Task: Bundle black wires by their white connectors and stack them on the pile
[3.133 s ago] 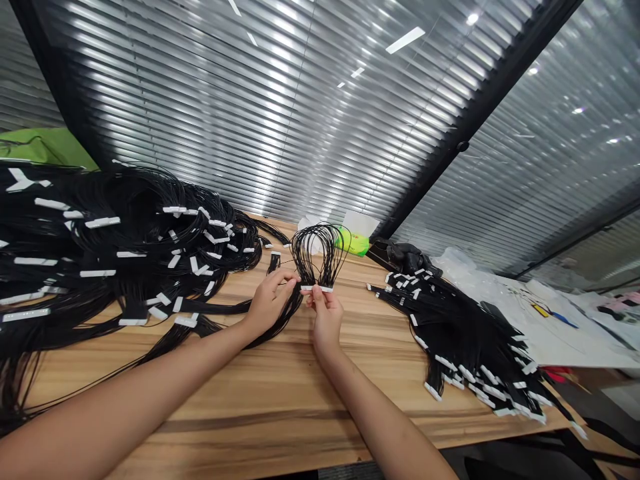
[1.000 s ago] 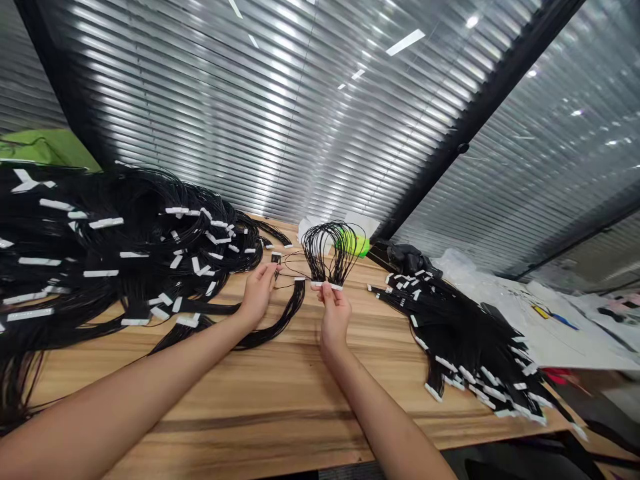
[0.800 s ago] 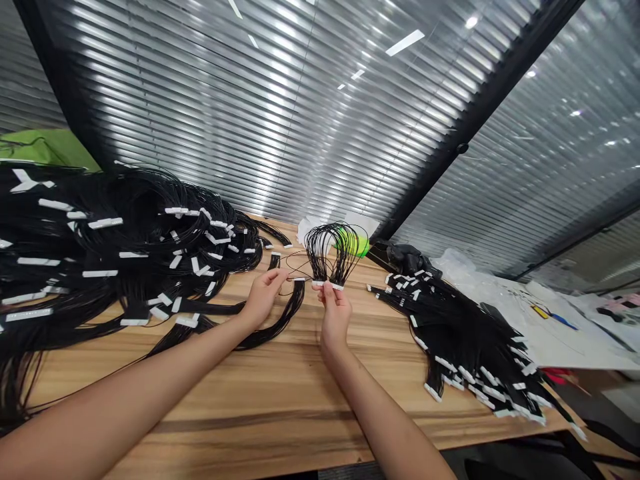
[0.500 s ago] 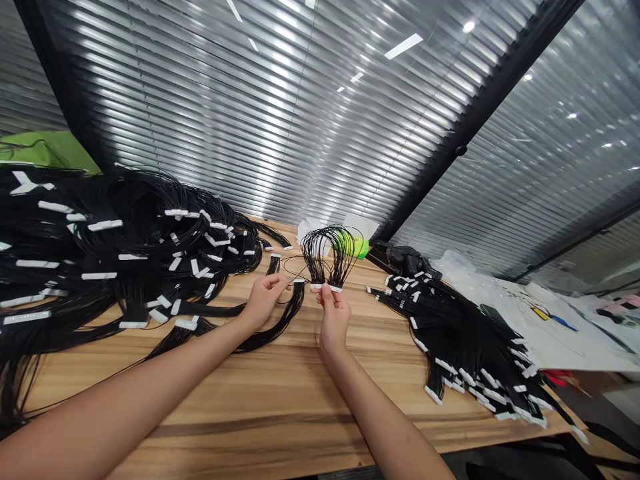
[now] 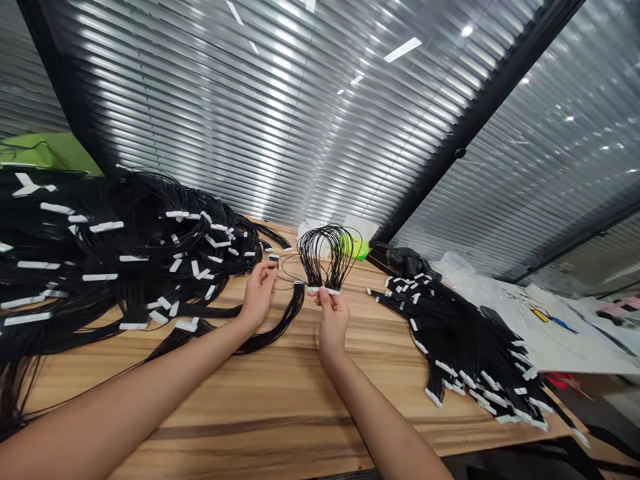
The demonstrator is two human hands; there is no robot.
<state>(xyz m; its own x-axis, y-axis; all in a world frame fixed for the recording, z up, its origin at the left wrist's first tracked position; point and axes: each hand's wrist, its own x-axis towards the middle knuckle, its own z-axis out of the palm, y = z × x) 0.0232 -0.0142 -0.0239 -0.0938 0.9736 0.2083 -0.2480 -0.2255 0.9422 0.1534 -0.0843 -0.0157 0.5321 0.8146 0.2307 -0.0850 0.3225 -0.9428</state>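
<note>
My right hand point(image 5: 331, 317) pinches the two white connectors of a folded black wire harness point(image 5: 324, 257), whose wires loop upward above my fingers. My left hand point(image 5: 259, 291) is closed on a single thin black wire point(image 5: 287, 270) that arcs from my fingertips across to the harness. Just past my left fingertips lies a small black connector point(image 5: 273, 257) on the wooden table point(image 5: 280, 393). A loose black wire bundle point(image 5: 280, 320) lies on the table between my two hands.
A large tangled heap of black harnesses with white connectors point(image 5: 100, 253) fills the left. A stacked pile of folded harnesses point(image 5: 465, 340) lies right. A green object point(image 5: 356, 247), white paper and a dark glove sit at the back edge. Slatted blinds rise behind.
My left hand drew away from the harness toward the left, pulling a single wire out of it, came back in briefly, then moved out left again. My right hand stayed almost still.
</note>
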